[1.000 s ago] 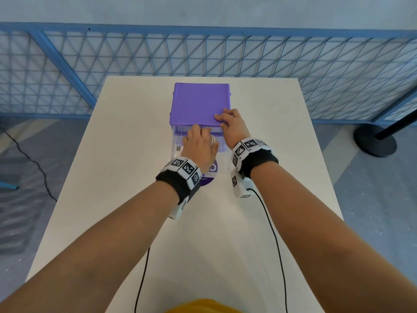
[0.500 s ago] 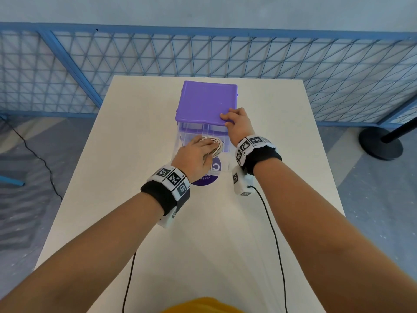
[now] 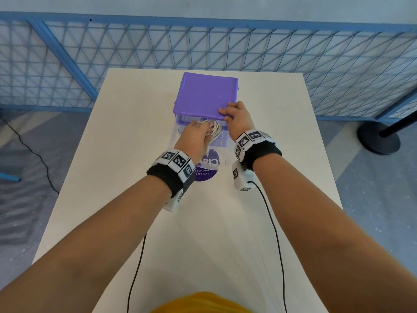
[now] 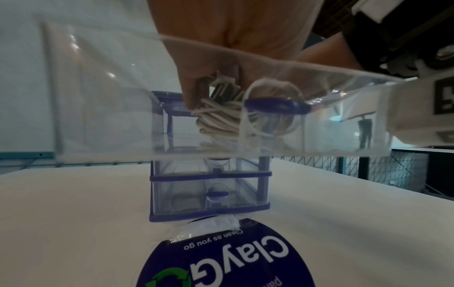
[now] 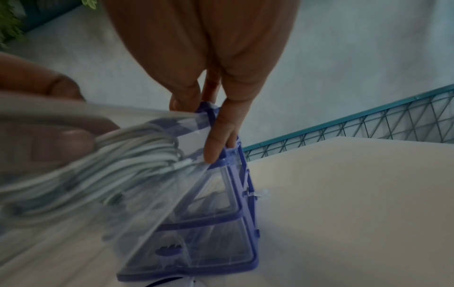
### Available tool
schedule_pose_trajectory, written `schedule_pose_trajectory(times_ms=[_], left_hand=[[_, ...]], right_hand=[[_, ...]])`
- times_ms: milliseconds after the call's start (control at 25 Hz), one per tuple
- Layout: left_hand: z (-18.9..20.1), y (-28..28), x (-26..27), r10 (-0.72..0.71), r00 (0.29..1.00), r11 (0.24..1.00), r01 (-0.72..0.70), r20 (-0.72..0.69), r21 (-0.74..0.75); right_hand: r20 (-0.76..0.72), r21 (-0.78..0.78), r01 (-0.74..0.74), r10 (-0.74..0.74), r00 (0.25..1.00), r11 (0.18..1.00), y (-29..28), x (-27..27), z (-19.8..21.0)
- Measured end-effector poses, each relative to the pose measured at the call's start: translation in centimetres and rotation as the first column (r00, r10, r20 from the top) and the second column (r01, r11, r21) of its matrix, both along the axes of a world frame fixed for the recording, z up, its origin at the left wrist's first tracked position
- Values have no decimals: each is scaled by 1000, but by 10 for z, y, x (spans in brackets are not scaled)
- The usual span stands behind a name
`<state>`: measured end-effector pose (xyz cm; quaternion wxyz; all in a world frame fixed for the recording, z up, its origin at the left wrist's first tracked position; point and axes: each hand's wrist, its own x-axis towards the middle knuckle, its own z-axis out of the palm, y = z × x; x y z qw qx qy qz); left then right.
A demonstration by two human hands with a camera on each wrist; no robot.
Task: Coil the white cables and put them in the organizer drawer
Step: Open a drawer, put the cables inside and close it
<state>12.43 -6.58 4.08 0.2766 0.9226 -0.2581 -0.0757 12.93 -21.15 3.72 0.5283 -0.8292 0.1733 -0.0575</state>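
White cables (image 4: pixel 229 118) under left fingers (image 4: pixel 190 91)

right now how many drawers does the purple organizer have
3. The top drawer is pulled out, with the left hand lowering the coiled cables into it. The middle drawer and bottom drawer sit shut below.

The person's forearms are bare, with no sleeves. Each wrist carries a black fabric band (image 3: pixel 168 177) topped by a row of white square blocks printed with black-and-white coded markers (image 3: pixel 177 160); the right wrist's band (image 3: pixel 262 154) has the same. A white boxy camera unit (image 3: pixel 240 178) hangs under the right wrist, another (image 3: pixel 172 203) under the left. A thin black cable (image 3: pixel 274 233) trails from each toward the lower edge of the frame, where a strip of yellow garment (image 3: pixel 200 303) shows.
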Motion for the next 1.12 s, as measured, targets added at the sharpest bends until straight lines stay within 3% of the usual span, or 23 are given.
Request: schedule_pose_trajectory(times_ms=[120,320,520,600,680,800,880,1120], left_hand=[[6,-3,2,89,993,987,-98,-77,-126],[12,-1,-1,123,989,981,-134,81,139],[9,7,-8,-112,962,980,65,248,191],[10,13,-11,-143,967,975,102,209,196],[10,22,-16,-197,978,958,176,71,227],[12,33,-21,-302,952,858,295,-50,421],[10,33,-19,-308,950,816,295,-58,497],[4,20,-11,-299,953,847,289,-49,447]], right_hand=[[12,11,10,-10,1000,1000,1,-1,-1],[23,-56,-12,14,1000,998,2,-2,1],[25,72,21,-23,999,997,2,-4,6],[20,104,30,-32,999,994,2,-4,7],[17,59,12,-13,1000,998,2,-4,8],[19,-28,0,0,1000,1000,1,-1,7],[7,-76,-11,12,1000,997,1,-1,5],[-37,-244,-123,117,992,962,-6,1,7]])
